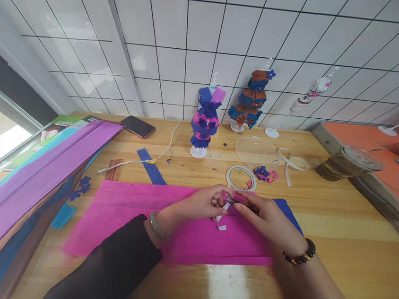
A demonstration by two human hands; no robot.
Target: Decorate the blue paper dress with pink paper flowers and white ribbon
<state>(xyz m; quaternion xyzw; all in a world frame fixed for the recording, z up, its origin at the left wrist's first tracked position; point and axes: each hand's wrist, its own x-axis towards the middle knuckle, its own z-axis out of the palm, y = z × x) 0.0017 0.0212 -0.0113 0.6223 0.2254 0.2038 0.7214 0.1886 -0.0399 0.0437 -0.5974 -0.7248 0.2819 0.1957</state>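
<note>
My left hand point(206, 202) and my right hand point(261, 218) meet over a bright pink crepe paper sheet point(134, 223) lying flat on the table. A narrow white tape strip point(218, 220) hangs by my left fingers, its lower end bent over the pink paper. My left fingers are pinched on it. Between the fingertips shows a small dark metal tool point(230, 200), pinched by my right hand; its kind is too small to make out. Just beyond the hands lies a white tape roll point(228, 179). From behind my right hand a blue paper piece point(288, 213) sticks out.
Beyond the paper stand a purple-and-pink paper-dressed stand point(205, 121), a brown-and-blue one point(250, 100) and a cup point(349, 164). Paper trimmings point(263, 174) lie by the roll. Crepe lengths point(44, 162), a phone point(138, 127) and a white cable point(163, 151) occupy the left.
</note>
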